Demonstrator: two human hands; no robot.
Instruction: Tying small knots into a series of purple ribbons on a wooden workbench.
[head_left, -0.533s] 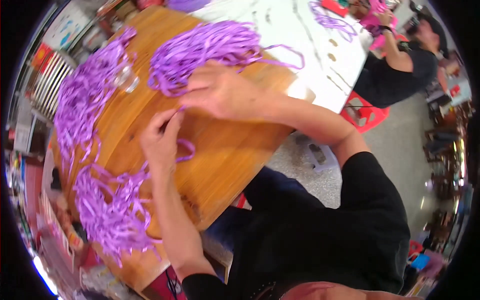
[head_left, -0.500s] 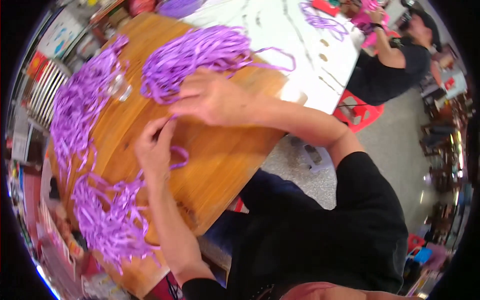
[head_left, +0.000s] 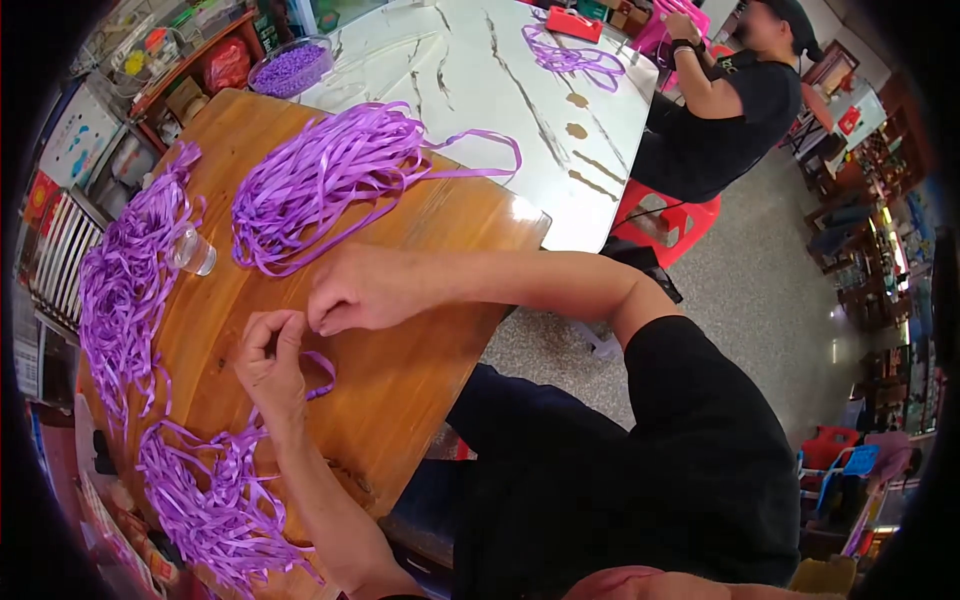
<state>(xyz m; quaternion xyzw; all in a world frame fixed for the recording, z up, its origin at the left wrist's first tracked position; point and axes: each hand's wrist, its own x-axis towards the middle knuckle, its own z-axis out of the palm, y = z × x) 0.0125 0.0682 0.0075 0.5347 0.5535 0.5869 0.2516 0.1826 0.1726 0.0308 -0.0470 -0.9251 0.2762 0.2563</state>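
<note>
My left hand (head_left: 273, 362) and my right hand (head_left: 362, 288) meet fingertip to fingertip over the wooden table (head_left: 430, 330), both pinched closed. A thin purple ribbon (head_left: 323, 372) loops out beside my left hand and trails behind its wrist; the end between my fingers is hidden. Beyond my right hand lies a big bundle of purple ribbons (head_left: 325, 180), one loop stretching right. A loose heap of cut-looking ribbons (head_left: 215, 500) sits left of my left forearm, and a long ribbon pile (head_left: 125, 290) runs along the far left edge.
A small clear cup (head_left: 195, 252) stands beside the long pile. On the white marbled table (head_left: 470, 90) are a basin of purple beads (head_left: 290, 70), a purple ribbon coil (head_left: 575, 58) and a red box (head_left: 573, 25). A person (head_left: 735, 100) sits at its right, handling something pink.
The view has shifted, so the tables appear lower and further left. My right hand has come down from beside the ribbon bundle, and its fingertips now meet my left hand's.
</note>
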